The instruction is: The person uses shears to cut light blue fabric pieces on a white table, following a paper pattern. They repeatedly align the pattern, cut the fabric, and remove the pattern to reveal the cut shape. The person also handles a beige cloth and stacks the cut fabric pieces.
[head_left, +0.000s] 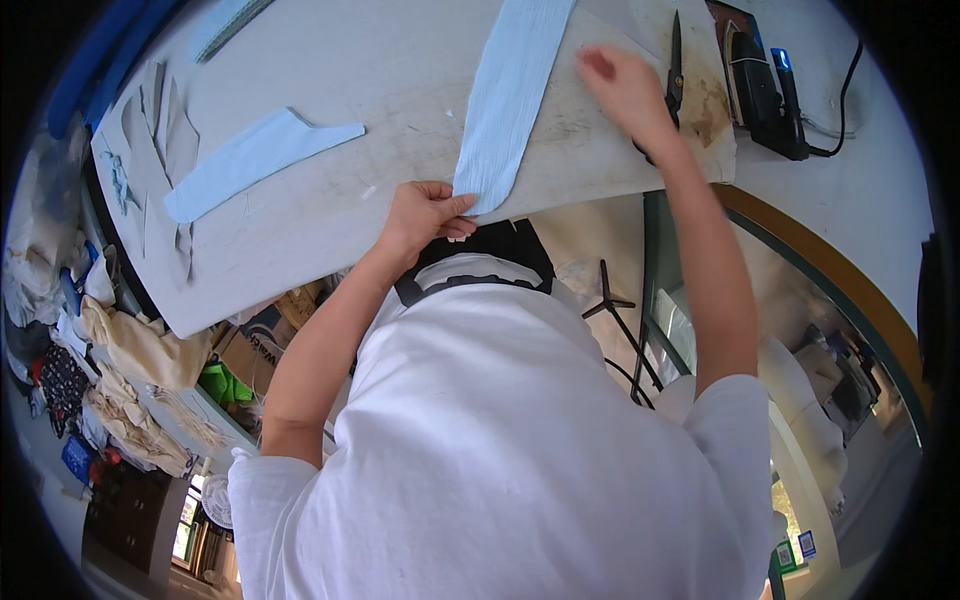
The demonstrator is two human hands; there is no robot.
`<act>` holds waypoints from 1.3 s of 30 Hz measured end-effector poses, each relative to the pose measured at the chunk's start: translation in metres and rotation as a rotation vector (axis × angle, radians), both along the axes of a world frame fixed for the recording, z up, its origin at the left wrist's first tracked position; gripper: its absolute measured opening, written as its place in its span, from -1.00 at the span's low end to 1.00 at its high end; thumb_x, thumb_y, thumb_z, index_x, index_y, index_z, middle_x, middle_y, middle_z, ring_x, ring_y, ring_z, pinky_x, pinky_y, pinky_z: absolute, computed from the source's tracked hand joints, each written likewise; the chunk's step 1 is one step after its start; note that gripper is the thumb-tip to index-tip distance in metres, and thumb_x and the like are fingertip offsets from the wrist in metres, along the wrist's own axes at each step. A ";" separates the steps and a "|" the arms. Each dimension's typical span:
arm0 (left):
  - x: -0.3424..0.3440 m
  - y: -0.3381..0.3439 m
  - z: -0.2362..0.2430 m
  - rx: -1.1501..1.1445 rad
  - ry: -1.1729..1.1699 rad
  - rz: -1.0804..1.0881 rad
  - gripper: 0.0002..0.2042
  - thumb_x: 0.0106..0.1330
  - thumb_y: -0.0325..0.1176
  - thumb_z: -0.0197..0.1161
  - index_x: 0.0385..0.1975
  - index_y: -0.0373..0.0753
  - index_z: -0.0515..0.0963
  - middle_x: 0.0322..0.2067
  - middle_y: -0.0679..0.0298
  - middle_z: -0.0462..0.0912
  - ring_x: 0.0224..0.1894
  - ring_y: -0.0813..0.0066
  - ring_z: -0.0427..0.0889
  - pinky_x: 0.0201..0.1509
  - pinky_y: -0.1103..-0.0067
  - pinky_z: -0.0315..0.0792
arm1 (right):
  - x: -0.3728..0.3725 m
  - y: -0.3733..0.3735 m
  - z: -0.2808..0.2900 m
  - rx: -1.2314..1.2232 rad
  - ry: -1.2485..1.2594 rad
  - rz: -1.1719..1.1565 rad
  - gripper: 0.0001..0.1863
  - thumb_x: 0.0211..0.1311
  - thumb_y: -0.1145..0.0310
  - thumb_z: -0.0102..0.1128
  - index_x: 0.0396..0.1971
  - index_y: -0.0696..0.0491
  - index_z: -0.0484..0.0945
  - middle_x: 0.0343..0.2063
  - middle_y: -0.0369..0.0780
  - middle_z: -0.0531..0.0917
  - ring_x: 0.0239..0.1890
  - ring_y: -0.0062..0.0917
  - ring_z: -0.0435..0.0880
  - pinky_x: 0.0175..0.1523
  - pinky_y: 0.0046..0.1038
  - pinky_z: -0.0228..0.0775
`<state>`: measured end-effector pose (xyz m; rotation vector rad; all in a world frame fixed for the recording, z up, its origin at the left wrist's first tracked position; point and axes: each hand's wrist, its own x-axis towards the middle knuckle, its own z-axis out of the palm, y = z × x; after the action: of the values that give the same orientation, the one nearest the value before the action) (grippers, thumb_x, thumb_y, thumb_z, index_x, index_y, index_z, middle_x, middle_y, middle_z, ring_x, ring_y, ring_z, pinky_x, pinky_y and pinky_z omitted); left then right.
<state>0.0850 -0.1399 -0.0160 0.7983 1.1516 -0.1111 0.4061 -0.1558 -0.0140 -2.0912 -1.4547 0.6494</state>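
Observation:
A long light blue strip of cloth (514, 100) runs across the pale table (400, 150) from the far edge to the near edge. Its near end is pinched between the thumb and fingers of my left hand (430, 215), at the table's front edge. To the right of the strip, my right hand (628, 95) is raised over the table with curled fingers. Motion blurs its fingertips, so whether they hold anything is unclear. Black scissors (676, 75) lie just right of that hand, partly covered by my wrist. A shaped light blue cloth piece (255, 160) lies flat at the left.
Grey cloth scraps (160, 130) lie at the table's left end, and folded blue cloth (228, 28) at the far left. A black corded device (760, 95) stands on the white surface to the right. Piled fabrics (130, 350) fill the lower left.

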 end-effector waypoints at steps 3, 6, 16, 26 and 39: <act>-0.001 0.000 -0.001 0.022 0.021 -0.024 -0.80 0.38 -0.40 0.23 -0.33 -0.47 0.61 -0.38 0.04 0.72 -0.42 0.40 0.74 -0.31 0.58 0.65 | -0.015 -0.057 -0.012 -0.085 0.123 -0.170 -0.77 0.24 0.27 0.28 -0.21 0.09 0.67 -0.41 -0.17 0.74 -0.38 -0.47 0.71 -0.21 -0.46 0.52; -0.002 0.003 -0.004 -0.003 0.006 -0.028 -0.80 0.39 -0.41 0.21 -0.38 -0.45 0.59 -0.39 0.04 0.72 -0.44 0.40 0.73 -0.33 0.57 0.64 | -0.023 -0.091 -0.031 -0.032 0.212 -0.311 -0.81 0.23 0.28 0.29 -0.26 0.07 0.69 -0.47 -0.19 0.74 -0.44 -0.51 0.71 -0.27 -0.47 0.51; -0.012 0.001 -0.003 0.029 -0.023 -0.015 -0.84 0.38 -0.42 0.21 -0.37 -0.41 0.59 -0.40 0.07 0.72 -0.43 0.41 0.73 -0.31 0.57 0.63 | -0.078 -0.095 -0.030 -0.153 0.515 -0.355 -0.81 0.24 0.30 0.27 -0.31 0.12 0.69 -0.53 -0.22 0.73 -0.51 -0.57 0.68 -0.36 -0.50 0.49; -0.091 0.001 0.002 0.232 0.093 0.392 -0.90 0.29 -0.48 0.27 -0.34 -0.40 0.61 -0.40 0.20 0.68 -0.36 0.45 0.69 -0.19 0.56 0.61 | -0.062 -0.050 -0.037 -0.076 0.198 -0.187 -0.79 0.24 0.28 0.27 -0.26 0.11 0.68 -0.52 -0.19 0.73 -0.52 -0.37 0.70 -0.35 -0.38 0.50; -0.058 -0.031 -0.017 0.208 0.143 0.892 -0.79 0.36 -0.40 0.29 -0.17 -0.45 0.56 -0.32 0.15 0.70 -0.40 0.41 0.73 -0.33 0.59 0.67 | -0.031 0.077 -0.019 0.000 -0.364 0.216 -0.58 0.10 0.21 0.42 -0.09 0.10 0.58 -0.10 -0.12 0.65 0.04 -0.20 0.57 0.08 -0.22 0.43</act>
<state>0.0274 -0.1707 -0.0332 0.3969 1.5783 0.7102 0.3748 -0.0785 -0.0329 -2.1503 -1.8976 0.3555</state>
